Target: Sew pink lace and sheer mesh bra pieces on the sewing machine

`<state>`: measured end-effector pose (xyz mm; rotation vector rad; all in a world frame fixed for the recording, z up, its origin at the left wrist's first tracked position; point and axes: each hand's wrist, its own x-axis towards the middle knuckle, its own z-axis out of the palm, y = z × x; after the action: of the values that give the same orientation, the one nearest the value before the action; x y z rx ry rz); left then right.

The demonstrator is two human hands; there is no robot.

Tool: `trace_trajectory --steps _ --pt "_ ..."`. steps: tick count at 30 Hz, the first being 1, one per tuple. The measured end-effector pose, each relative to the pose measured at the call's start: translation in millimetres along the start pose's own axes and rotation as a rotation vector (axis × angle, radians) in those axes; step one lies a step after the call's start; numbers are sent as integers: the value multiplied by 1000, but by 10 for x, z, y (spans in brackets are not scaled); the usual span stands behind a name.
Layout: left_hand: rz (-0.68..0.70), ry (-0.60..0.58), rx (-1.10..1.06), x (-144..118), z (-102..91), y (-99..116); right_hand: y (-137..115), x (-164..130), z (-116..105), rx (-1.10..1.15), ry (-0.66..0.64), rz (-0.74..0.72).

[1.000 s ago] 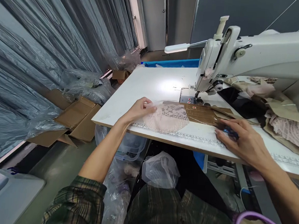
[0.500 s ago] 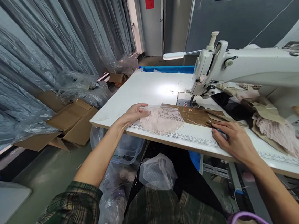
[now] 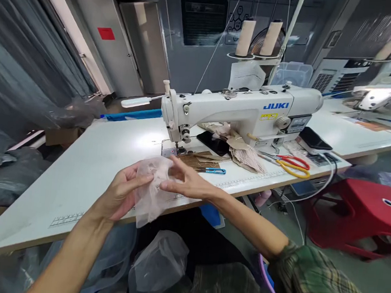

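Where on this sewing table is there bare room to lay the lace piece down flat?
The widest bare patch of the table lies left of the sewing machine, between the lamp and the near edge. It is crowded under the machine's arm: fabric scraps, blue snips, scissors.

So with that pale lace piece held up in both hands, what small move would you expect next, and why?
Probably lowering the lace piece back onto the white table, toward the sewing machine. Both the left hand and right hand pinch it in the air in front of the table edge, and the brown pieces lie by the needle, just behind it. That is only a guess.
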<state>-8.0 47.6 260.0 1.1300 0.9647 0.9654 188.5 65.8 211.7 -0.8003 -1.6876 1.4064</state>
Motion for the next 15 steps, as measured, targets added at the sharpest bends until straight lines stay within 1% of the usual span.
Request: trace_trajectory --steps 2,3,5,7,9,11,12,14,15 --pt "-3 -7 -52 -30 89 3 -38 -6 113 208 -58 4" --pt "-8 -1 -67 -41 106 -4 -46 -21 149 292 -65 17" --pt "-26 31 -76 -56 101 -30 -46 -63 156 422 -27 82" --pt "-38 102 -57 -75 68 -71 -35 -99 59 486 59 146" --pt "-39 189 -35 -114 31 -128 -21 -108 -149 462 169 174" --pt "-34 247 -27 -186 3 -198 1 -70 -443 357 299 178" --pt "-33 257 -22 -233 -6 -237 18 -30 -606 285 376 174" --pt "-28 250 4 -336 -18 -312 68 85 -926 69 603 94" --pt "-26 238 29 -387 -23 -347 99 154 -1068 -102 707 73"
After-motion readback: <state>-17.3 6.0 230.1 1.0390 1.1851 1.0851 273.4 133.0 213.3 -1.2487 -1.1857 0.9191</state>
